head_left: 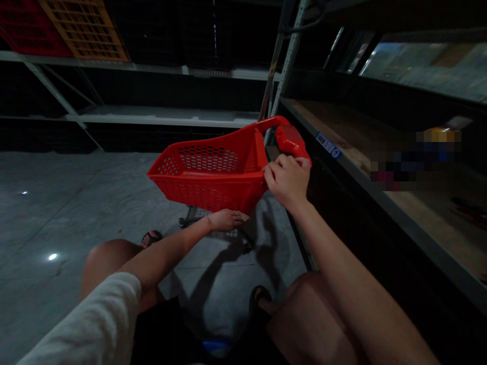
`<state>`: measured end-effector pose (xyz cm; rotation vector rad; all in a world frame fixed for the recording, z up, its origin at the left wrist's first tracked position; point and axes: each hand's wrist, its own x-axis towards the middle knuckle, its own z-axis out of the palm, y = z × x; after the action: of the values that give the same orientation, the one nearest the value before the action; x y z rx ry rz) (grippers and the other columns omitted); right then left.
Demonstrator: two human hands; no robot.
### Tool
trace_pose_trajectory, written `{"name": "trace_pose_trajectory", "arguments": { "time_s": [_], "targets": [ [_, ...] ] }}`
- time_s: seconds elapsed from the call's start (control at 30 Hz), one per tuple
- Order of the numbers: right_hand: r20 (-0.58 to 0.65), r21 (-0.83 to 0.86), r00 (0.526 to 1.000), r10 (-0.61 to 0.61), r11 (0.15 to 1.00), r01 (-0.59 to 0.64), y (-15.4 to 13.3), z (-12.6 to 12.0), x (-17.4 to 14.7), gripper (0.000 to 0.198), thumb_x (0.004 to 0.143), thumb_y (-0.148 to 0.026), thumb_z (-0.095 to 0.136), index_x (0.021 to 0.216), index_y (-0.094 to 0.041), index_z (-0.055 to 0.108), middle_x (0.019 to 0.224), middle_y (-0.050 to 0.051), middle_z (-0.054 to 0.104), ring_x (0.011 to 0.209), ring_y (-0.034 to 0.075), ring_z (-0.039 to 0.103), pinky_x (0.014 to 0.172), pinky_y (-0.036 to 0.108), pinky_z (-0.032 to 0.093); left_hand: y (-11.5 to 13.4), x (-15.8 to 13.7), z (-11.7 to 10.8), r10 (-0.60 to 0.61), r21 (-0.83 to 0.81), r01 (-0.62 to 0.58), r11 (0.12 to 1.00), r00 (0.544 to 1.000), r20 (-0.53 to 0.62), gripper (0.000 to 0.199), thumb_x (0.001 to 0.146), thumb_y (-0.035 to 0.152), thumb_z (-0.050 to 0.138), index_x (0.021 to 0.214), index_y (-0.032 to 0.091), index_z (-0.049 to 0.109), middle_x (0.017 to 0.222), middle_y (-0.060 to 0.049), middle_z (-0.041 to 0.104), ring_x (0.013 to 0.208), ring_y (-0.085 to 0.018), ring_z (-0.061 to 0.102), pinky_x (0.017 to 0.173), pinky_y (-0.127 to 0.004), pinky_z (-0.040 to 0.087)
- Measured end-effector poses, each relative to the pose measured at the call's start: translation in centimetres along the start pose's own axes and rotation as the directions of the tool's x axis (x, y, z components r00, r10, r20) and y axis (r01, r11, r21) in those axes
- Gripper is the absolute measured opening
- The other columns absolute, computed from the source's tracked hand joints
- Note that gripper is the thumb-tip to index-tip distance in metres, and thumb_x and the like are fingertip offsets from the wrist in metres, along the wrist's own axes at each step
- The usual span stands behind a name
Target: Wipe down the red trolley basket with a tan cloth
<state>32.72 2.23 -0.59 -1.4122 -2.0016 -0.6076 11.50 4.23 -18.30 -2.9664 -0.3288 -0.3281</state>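
A small red plastic shopping cart (213, 187) with perforated basket sides stands in front of me, its handle end to the right. My right hand (287, 177) is closed over the near end of the cart's red handle (291, 139). Below the basket's near side is my left hand (226, 220), its fingers stretched out and pointing right. It is close to the basket's underside, but I cannot tell whether it touches. The basket's visible inside holds nothing. Part of the dark wheeled frame (194, 213) shows beneath, partly hidden by my left arm.
White metal shelving (167, 116) runs along the back, with a red crate (30, 28) and an orange crate (85, 28) above. A wooden shelf (411, 203) with a blue label (329, 144) borders the right side. Smooth grey concrete floor (76, 203) lies to the left.
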Motion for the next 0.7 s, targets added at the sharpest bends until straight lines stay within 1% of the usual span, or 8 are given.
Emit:
{"name": "trace_pose_trajectory", "arguments": {
  "time_s": [0.1,0.17,0.23,0.3,0.37,0.47,0.57,0.7],
  "targets": [
    [0.0,-0.006,0.999,-0.034,0.999,0.034,0.3,-0.1,0.1,0.032,0.098,-0.031,0.047,0.087,-0.023,0.076,0.089,0.008,0.068,0.092,0.026,0.054,0.095,0.05,0.031,-3.0,0.9,-4.8,-0.009,-0.017,0.009,1.0,1.0,-0.023,0.037,0.097,0.017,0.05,0.128,0.028,0.066,0.131,0.003,0.073,0.125,-0.014,0.066,0.117,-0.024,0.044],
    [0.006,-0.007,0.999,-0.035,0.999,0.035,0.8,-0.1,0.4,0.029,0.097,-0.031,0.049,0.084,-0.023,0.074,0.089,0.007,0.069,0.094,0.027,0.054,0.095,0.051,0.032,-4.6,1.5,-8.4,-0.066,-0.014,0.066,0.998,0.995,-0.072,0.047,0.102,0.016,0.04,0.148,0.026,0.051,0.15,-0.001,0.059,0.141,-0.017,0.054,0.124,-0.036,0.039],
    [0.014,-0.015,1.0,-0.016,1.0,0.016,1.4,-0.1,0.5,0.027,0.096,-0.031,0.052,0.081,-0.023,0.073,0.089,0.006,0.07,0.096,0.026,0.055,0.096,0.051,0.032,-5.2,2.1,-10.8,-0.172,0.022,0.181,0.983,0.96,-0.223,0.055,0.106,0.014,0.031,0.16,0.027,0.032,0.162,-0.002,0.045,0.153,-0.018,0.037,0.128,-0.044,0.034],
    [0.023,-0.025,1.0,0.007,1.0,-0.007,2.2,-0.1,0.5,0.027,0.096,-0.03,0.053,0.078,-0.022,0.072,0.089,0.005,0.071,0.097,0.025,0.056,0.097,0.051,0.033,-4.6,2.5,-11.3,-0.235,0.041,0.269,0.962,0.899,-0.37,0.057,0.107,0.014,0.029,0.162,0.026,0.025,0.166,-0.002,0.039,0.158,-0.017,0.024,0.13,-0.046,0.031],
    [0.03,-0.031,0.999,0.017,0.999,-0.016,2.8,-0.4,0.3,0.033,0.098,-0.031,0.048,0.077,-0.021,0.072,0.087,0.005,0.071,0.096,0.024,0.057,0.097,0.051,0.033,-3.3,2.5,-9.5,-0.253,0.049,0.297,0.954,0.878,-0.406,0.055,0.106,0.014,0.032,0.16,0.024,0.031,0.165,-0.002,0.04,0.159,-0.018,0.02,0.132,-0.045,0.029],
    [0.033,-0.048,0.999,0.036,0.998,-0.034,2.7,-1.0,-0.5,0.036,0.1,-0.03,0.044,0.079,-0.019,0.072,0.087,0.009,0.069,0.094,0.026,0.058,0.098,0.052,0.034,-0.9,1.6,-4.4,-0.254,0.063,0.285,0.956,0.917,-0.306,0.056,0.101,0.007,0.036,0.154,0.024,0.044,0.157,-0.003,0.052,0.154,-0.019,0.035,0.129,-0.042,0.033],
    [0.063,-0.067,0.998,0.018,0.998,-0.014,1.0,-1.3,-1.9,0.028,0.099,-0.027,0.047,0.091,-0.016,0.072,0.093,0.013,0.069,0.094,0.029,0.057,0.096,0.051,0.037,0.9,0.3,0.4,-0.182,0.045,0.191,0.981,0.969,-0.165,0.054,0.098,0.007,0.043,0.149,0.025,0.051,0.151,-0.004,0.058,0.145,-0.018,0.049,0.125,-0.034,0.037],
    [0.137,-0.027,0.985,-0.108,0.993,0.113,-1.3,-0.8,-4.1,0.03,0.102,-0.03,0.044,0.111,-0.017,0.07,0.106,0.013,0.072,0.103,0.03,0.056,0.102,0.05,0.034,1.7,-0.7,2.9,-0.1,0.018,0.101,0.995,0.994,-0.049,0.044,0.098,0.018,0.054,0.142,0.024,0.06,0.147,-0.005,0.062,0.137,-0.016,0.057,0.119,-0.028,0.041]
  ]
}}
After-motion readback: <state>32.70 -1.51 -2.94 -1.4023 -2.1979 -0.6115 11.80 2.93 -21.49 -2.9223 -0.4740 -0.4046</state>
